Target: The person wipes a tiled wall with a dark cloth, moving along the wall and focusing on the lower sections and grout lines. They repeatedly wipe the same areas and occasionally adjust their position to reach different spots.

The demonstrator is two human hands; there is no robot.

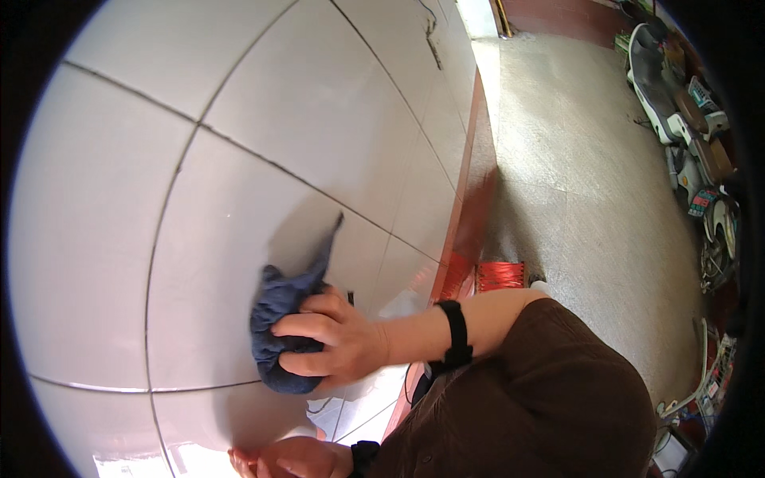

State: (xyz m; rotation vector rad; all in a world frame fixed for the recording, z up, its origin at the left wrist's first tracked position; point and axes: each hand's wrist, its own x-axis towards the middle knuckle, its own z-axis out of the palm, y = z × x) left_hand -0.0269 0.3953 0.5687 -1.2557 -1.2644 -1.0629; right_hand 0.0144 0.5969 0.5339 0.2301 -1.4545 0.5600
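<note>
My right hand (343, 337) presses a bunched dark blue cloth (287, 358) against a white tiled wall (239, 197). Its fingers curl over the cloth, and one twisted corner sticks out past them. A black band (457, 334) circles that forearm, below a brown sleeve. Low in the picture my left hand (293, 457) is close to the wall, holding nothing that I can see. Its fingers are partly cut off by the picture's lower rim, and whether they touch the tiles is unclear.
Red skirting (469, 221) runs along the wall's foot. A stool with red woven straps (501, 276) stands on the grey floor (556, 149) beside it. Along the right are a scooter (651, 77) and assorted clutter. A dark fitting with a wire (433, 48) is on the wall farther up.
</note>
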